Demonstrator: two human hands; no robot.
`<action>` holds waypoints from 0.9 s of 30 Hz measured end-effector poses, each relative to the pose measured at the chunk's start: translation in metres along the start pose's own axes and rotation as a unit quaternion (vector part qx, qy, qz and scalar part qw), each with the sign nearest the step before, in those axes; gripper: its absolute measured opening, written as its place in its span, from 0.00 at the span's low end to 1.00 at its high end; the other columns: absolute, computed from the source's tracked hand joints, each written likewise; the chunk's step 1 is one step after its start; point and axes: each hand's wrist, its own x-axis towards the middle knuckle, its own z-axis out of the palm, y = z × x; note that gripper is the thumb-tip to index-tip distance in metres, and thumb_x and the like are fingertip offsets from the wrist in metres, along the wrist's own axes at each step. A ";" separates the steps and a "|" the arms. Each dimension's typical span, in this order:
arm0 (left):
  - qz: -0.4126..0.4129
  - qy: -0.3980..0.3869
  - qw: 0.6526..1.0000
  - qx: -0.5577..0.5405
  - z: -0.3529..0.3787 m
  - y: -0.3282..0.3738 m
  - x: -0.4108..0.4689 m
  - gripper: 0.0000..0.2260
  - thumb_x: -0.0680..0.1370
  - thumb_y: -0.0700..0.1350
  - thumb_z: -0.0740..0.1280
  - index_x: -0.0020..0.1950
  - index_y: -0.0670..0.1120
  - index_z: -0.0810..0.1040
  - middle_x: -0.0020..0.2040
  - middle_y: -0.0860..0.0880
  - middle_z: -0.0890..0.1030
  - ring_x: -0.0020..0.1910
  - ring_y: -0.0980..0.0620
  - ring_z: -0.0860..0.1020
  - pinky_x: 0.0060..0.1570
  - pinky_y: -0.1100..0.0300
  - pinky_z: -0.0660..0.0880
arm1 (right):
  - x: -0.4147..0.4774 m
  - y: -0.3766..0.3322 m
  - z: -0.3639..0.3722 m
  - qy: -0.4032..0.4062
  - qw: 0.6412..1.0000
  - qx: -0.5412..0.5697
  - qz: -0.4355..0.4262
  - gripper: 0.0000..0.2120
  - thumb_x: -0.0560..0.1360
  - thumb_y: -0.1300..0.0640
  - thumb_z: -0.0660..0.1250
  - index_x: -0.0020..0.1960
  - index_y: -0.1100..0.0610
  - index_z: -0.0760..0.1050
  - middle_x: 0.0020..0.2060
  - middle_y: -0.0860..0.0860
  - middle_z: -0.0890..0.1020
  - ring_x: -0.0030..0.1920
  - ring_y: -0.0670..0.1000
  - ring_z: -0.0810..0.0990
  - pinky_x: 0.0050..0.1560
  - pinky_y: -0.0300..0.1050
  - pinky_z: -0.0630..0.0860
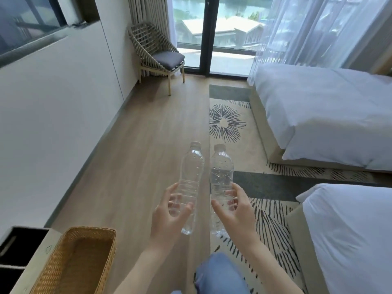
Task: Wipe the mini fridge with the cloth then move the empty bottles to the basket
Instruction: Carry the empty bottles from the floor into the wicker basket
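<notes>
Each of my hands holds one clear, empty plastic bottle with a white cap, upright over the wooden floor. My left hand [169,213] grips the lower half of the left bottle [192,172]. My right hand [235,209] grips the lower half of the right bottle [221,170]. The two bottles are side by side, almost touching. A woven wicker basket [53,264], empty inside, stands at the lower left, well left of and below both hands. No mini fridge or cloth is in view.
A pale low cabinet with dark open compartments [19,251] carries the basket at the lower left. Two white beds [318,115] stand on the right on a patterned rug [229,124]. A woven chair [157,56] sits by the glass door. My knee in blue jeans [220,274] is below.
</notes>
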 end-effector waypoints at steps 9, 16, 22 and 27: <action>-0.078 0.181 0.980 -0.027 0.004 0.001 0.140 0.25 0.69 0.61 0.69 0.66 0.68 0.68 0.54 0.62 0.78 0.51 0.66 0.77 0.49 0.64 0.75 | 0.209 -0.019 0.094 -0.170 0.982 0.010 -0.086 0.37 0.70 0.44 0.76 0.73 0.52 0.67 0.55 0.41 0.76 0.52 0.41 0.77 0.55 0.44 0.78; -0.135 0.395 0.906 -0.074 -0.029 0.011 0.177 0.23 0.70 0.60 0.71 0.64 0.68 0.71 0.56 0.65 0.78 0.55 0.68 0.76 0.50 0.67 0.73 | 0.290 -0.072 0.194 -0.372 0.911 0.022 -0.176 0.30 0.69 0.46 0.77 0.67 0.46 0.70 0.54 0.41 0.77 0.49 0.43 0.77 0.52 0.43 0.77; -0.182 0.544 0.811 -0.116 -0.056 -0.006 0.139 0.21 0.74 0.52 0.73 0.63 0.66 0.72 0.53 0.63 0.80 0.54 0.67 0.78 0.46 0.74 0.72 | 0.258 -0.105 0.272 -0.520 0.823 0.037 -0.225 0.29 0.70 0.47 0.77 0.67 0.47 0.71 0.54 0.42 0.78 0.49 0.45 0.78 0.50 0.40 0.76; -0.203 0.626 0.741 -0.135 -0.089 -0.034 0.099 0.24 0.71 0.58 0.72 0.65 0.66 0.71 0.52 0.64 0.80 0.51 0.66 0.80 0.47 0.58 0.80 | 0.202 -0.129 0.328 -0.604 0.754 0.025 -0.258 0.28 0.70 0.46 0.76 0.67 0.49 0.72 0.53 0.43 0.78 0.51 0.46 0.78 0.52 0.46 0.78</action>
